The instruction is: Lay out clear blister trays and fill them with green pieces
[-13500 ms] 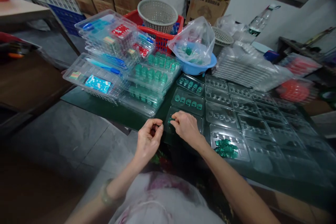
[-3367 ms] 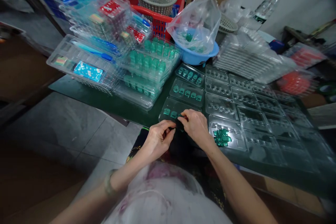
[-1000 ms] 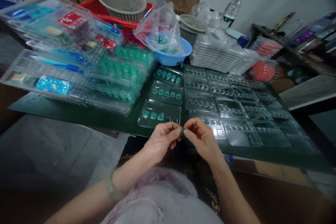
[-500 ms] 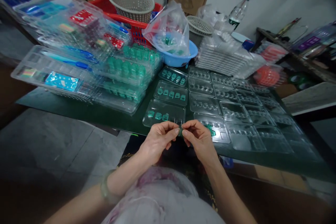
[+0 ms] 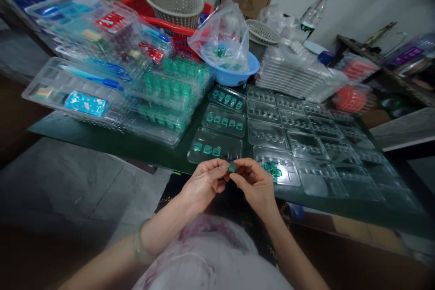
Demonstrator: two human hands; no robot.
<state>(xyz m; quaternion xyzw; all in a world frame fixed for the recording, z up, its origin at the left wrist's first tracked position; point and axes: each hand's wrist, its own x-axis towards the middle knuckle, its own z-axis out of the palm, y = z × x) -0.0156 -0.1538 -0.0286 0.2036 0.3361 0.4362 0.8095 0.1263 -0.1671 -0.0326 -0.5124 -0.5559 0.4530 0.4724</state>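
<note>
Over the table's near edge, both hands meet around a small translucent green plastic piece (image 5: 233, 167). My left hand (image 5: 203, 185) pinches it between thumb and forefinger, the other fingers curled. Thumb and forefinger of my right hand (image 5: 257, 186) close on its other side. Just beyond sits a clear plastic tray (image 5: 229, 148) with three green pieces in a row, its right part without any. To the right, another clear tray (image 5: 288, 174) holds a loose heap of green pieces (image 5: 273, 171), partly behind my right hand.
Rows of clear trays (image 5: 304, 145) cover the table's right side. Tall stacks of filled trays (image 5: 73, 77) stand on the left. At the back are a blue basin (image 5: 234, 77) with a plastic bag, a grey basket (image 5: 173, 0), a red crate (image 5: 180, 31) and stacked clear trays (image 5: 295, 74).
The green piece, mostly hidden between my fingertips before, now shows more clearly. My right hand's fingers have shifted slightly left around it. The whole view has moved a little.
</note>
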